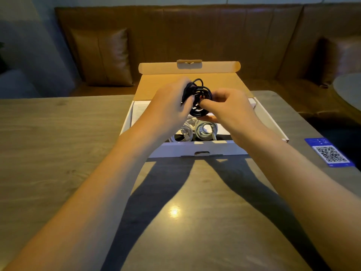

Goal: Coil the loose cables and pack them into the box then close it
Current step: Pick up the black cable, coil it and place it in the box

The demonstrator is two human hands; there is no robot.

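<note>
A white cardboard box (201, 148) lies open on the table, its brown lid (187, 87) tilted back. Inside sit a coiled white cable (183, 133) and a coiled pale grey cable (207, 130). Above the box, both hands hold a coiled black cable (199, 96). My left hand (168, 106) grips the coil's left side with curled fingers. My right hand (228, 106) pinches its right side between thumb and fingers. Part of the black coil is hidden behind my fingers.
The box rests on a grey wood-grain table (58, 143). A blue card with a QR code (330, 152) lies near the table's right edge. A brown leather bench with a cushion (101, 57) runs behind the table.
</note>
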